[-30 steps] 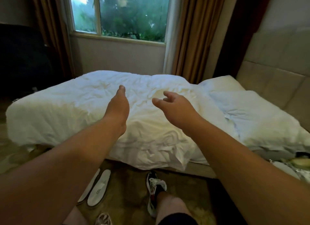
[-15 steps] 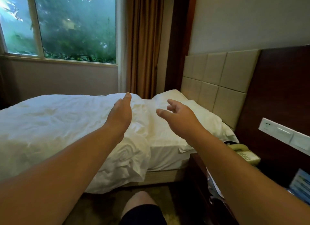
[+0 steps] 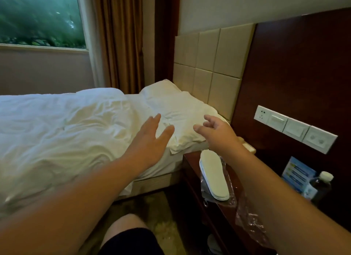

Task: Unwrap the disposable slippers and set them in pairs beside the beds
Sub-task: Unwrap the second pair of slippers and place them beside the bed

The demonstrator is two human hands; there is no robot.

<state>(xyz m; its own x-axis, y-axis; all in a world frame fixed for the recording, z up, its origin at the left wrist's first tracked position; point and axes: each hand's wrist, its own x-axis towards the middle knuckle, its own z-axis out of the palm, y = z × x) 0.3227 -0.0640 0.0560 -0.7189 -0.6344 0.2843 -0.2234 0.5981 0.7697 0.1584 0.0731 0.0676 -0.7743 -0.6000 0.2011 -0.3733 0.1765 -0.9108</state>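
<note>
A flat pack of white disposable slippers [image 3: 213, 175] in clear plastic wrap lies on the dark wooden nightstand [image 3: 191, 165], soles up. An empty clear wrapper [image 3: 248, 218] lies nearer to me on the same top. My right hand [image 3: 218, 133] hovers just above the far end of the slipper pack, fingers apart and holding nothing. My left hand [image 3: 150, 138] is stretched out over the edge of the white bed [image 3: 66, 133], also open and empty.
A pillow [image 3: 176, 110] lies at the padded headboard [image 3: 212, 66]. A beige phone [image 3: 248, 147], a blue leaflet [image 3: 298, 174] and a dark bottle [image 3: 321, 188] crowd the nightstand's far side. Wall switches [image 3: 294, 128] sit above. My bare knee [image 3: 123, 228] is below, over carpet.
My view has swung right from the bed's side to the nightstand. The unwrapped slippers on the floor left the frame; the wrapped pack came into view under my right hand.
</note>
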